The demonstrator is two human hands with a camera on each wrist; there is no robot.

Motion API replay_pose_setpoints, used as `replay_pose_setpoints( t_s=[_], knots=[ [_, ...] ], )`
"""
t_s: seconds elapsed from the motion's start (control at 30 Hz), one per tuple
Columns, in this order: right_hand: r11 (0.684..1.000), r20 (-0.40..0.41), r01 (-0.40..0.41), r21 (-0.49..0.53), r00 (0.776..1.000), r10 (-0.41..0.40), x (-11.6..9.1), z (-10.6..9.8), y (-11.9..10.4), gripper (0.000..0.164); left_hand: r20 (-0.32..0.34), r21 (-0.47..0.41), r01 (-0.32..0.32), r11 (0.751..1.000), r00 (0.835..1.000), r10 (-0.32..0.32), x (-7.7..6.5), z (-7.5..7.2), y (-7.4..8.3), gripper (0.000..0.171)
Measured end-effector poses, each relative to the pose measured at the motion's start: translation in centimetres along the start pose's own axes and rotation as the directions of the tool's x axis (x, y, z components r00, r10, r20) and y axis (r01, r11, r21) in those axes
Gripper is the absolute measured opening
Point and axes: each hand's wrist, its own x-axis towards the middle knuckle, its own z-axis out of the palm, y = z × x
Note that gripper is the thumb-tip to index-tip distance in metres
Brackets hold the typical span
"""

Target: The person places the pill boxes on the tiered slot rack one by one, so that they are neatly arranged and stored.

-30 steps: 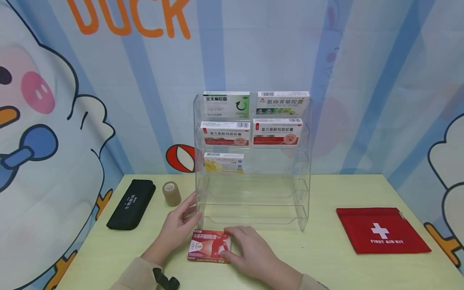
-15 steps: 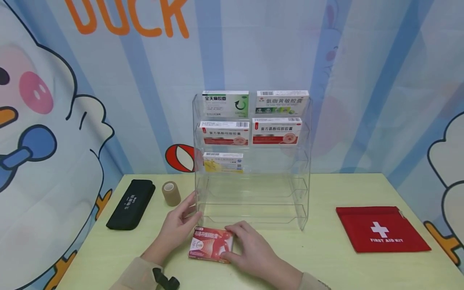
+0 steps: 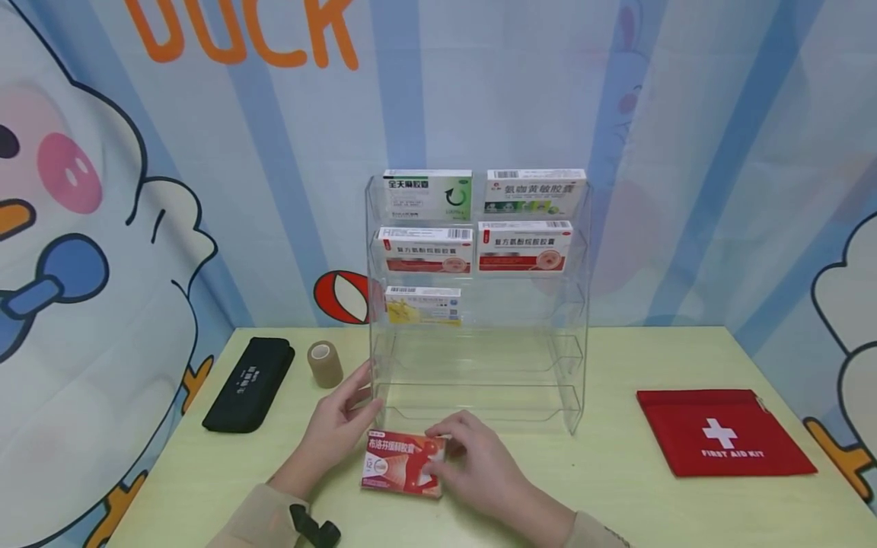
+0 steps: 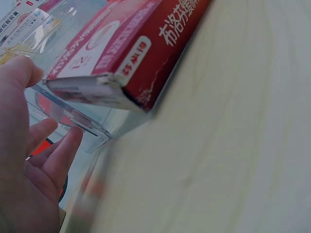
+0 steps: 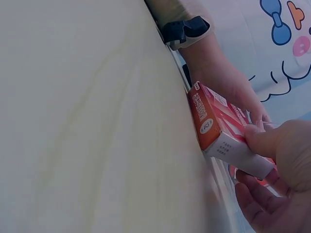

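Observation:
In the head view, a red medicine box is low in front of a clear acrylic display rack. My right hand pinches its right end; the right wrist view shows the thumb on the printed face of the box and fingers behind the white end. My left hand holds the rack's lower left side, with its thumb at the front edge and its fingers along the outer side. Beside that hand, in the left wrist view, the box leans with its face tilted up.
Upper tiers of the rack hold a green-and-white box, a white box, two red-and-white boxes and a yellow-and-white box. A black case and tan bandage roll lie left; a red first aid pouch lies right.
The red medicine box has shifted slightly right and its face has tilted up toward the camera. My right fingers have moved a little on its right end. My left hand stays at the rack.

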Motion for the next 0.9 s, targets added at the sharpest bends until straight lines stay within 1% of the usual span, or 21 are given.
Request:
replay_pose_setpoints(
  t_s=[0.13,0.27,0.37,0.5,0.63,0.8,0.9],
  knots=[
    [1.0,-0.005,0.008,0.027,1.0,-0.008,0.1,-0.2,-0.1,0.027,-0.001,-0.009,-0.01,1.0,1.0,0.01,0.0,-0.1,-0.1,0.072],
    [0.998,0.002,0.019,0.057,1.0,-0.02,0.2,-0.5,0.0,0.023,0.0,-0.016,-0.015,1.0,1.0,0.015,0.0,-0.1,-0.3,0.071],
    [0.996,0.009,0.021,0.083,1.0,-0.022,0.2,-0.8,-0.1,0.019,0.0,-0.013,-0.005,1.0,1.0,0.005,0.1,-0.1,-0.4,0.071],
    [0.994,0.017,0.007,0.111,1.0,-0.009,0.3,-1.5,-0.4,0.016,0.003,-0.012,-0.008,1.0,1.0,0.008,0.2,0.0,-0.5,0.071],
    [0.992,0.015,-0.001,0.124,1.0,-0.001,0.4,-2.3,-0.8,0.016,0.001,-0.016,-0.034,0.999,0.999,0.034,0.2,-0.1,-0.7,0.072],
    [0.991,-0.027,0.017,0.131,1.0,-0.014,0.6,-3.6,-1.2,0.019,-0.004,-0.012,-0.042,0.999,0.999,0.042,0.2,-0.1,-0.8,0.071],
    [0.992,-0.071,0.052,0.114,0.997,-0.044,0.7,-4.5,-1.3,0.022,-0.004,-0.01,-0.042,0.999,0.999,0.042,0.2,-0.1,-0.8,0.071]
  ],
)
